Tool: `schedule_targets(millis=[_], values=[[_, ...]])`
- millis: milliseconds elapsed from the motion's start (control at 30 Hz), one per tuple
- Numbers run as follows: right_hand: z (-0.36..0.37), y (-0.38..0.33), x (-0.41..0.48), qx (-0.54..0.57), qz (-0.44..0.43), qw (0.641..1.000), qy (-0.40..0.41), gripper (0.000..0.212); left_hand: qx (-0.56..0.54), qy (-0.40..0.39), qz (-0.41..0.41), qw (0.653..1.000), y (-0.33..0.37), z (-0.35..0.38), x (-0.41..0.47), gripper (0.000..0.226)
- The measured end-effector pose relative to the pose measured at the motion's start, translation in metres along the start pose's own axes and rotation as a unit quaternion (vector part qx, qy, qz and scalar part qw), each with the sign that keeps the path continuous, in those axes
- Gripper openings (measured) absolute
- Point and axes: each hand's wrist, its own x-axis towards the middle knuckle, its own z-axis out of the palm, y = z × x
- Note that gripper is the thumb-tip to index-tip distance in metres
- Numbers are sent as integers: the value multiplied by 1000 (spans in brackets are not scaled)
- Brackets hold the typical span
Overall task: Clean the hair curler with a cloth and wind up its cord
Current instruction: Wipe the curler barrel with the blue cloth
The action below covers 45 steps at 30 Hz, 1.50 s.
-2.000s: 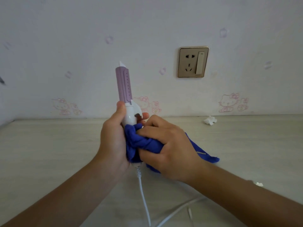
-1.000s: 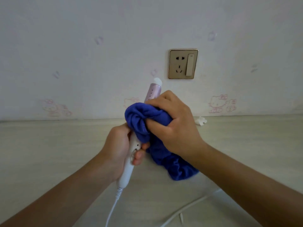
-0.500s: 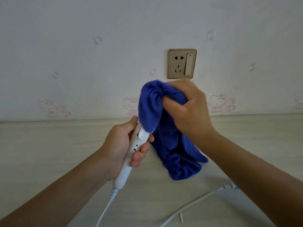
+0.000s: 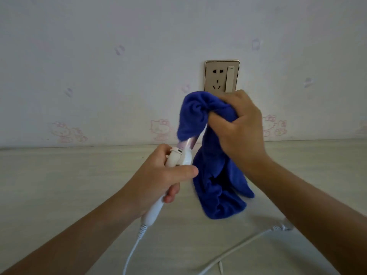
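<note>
My left hand (image 4: 158,181) grips the white handle of the hair curler (image 4: 154,212), which tilts up to the right above the table. A short stretch of its pink barrel shows just above my thumb. The rest of the barrel is hidden inside the blue cloth (image 4: 216,187). My right hand (image 4: 238,128) is closed around the cloth at the barrel's upper end, and the cloth's loose part hangs down towards the table. The white cord (image 4: 133,251) drops from the handle to the bottom edge, and another stretch of it lies on the table at the lower right.
A light wooden table (image 4: 59,185) runs to a papered wall. A gold wall socket with a switch (image 4: 222,77) sits just above my right hand.
My right hand has slid the cloth from the handle up along the barrel to its upper end. My left hand has tilted the curler to the right, and a bit of pink barrel now shows.
</note>
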Motion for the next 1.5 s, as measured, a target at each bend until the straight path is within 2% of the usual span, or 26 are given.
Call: schedule_targets(millis=[100, 200, 267, 400, 467, 567, 667, 767, 833, 933, 1000, 1133, 1200, 1333, 1400, 1500], values=[[0, 0, -6, 18, -8, 1000, -24, 21, 66, 35, 35, 997, -2, 2, 2, 39], [17, 0, -32, -2, -42, 991, -127, 23, 49, 63, 61, 995, 1, -5, 6, 23], [24, 3, -38, -19, -55, 987, -152, 28, 38, 76, 57, 995, 3, -8, 5, 25], [11, 5, -15, -9, -15, 998, -61, 22, 53, 97, 69, 991, 1, -7, 1, 37], [4, 5, -7, 10, -11, 1000, -21, 22, 81, 90, 94, 988, -2, -6, 0, 33], [9, 5, -20, -1, -28, 997, -69, 22, 122, 101, 121, 980, -3, -8, 2, 22], [25, 9, -41, -37, -52, 988, -141, 26, 158, 109, 104, 976, -4, -9, 4, 23], [25, 14, -35, -52, -38, 991, -115, 23, 173, 127, 99, 972, -7, -9, 3, 14], [16, 14, -22, -43, -8, 997, -65, 22, 185, 143, 108, 966, -5, -7, 2, 20], [7, 11, -9, -13, 20, 1000, -7, 20, 155, 125, 121, 973, -4, -3, -1, 27], [8, 10, -15, -4, 14, 1000, -21, 20, 140, 117, 125, 975, -3, 1, -2, 31], [29, 10, -45, -24, -22, 991, -131, 24, 98, 132, 86, 983, 1, -1, 0, 27], [28, 12, -43, -27, -32, 991, -124, 27, 98, 135, 65, 984, 4, -2, 1, 32], [11, 12, -16, -1, 14, 1000, -20, 18, 108, 131, 56, 984, 4, 0, 1, 41], [8, 10, -13, 20, 19, 1000, 6, 19, 100, 125, 69, 985, 2, 5, -1, 45], [21, 4, -37, 37, -9, 997, -69, 20, 48, 129, 103, 985, 1, 6, -3, 40]])
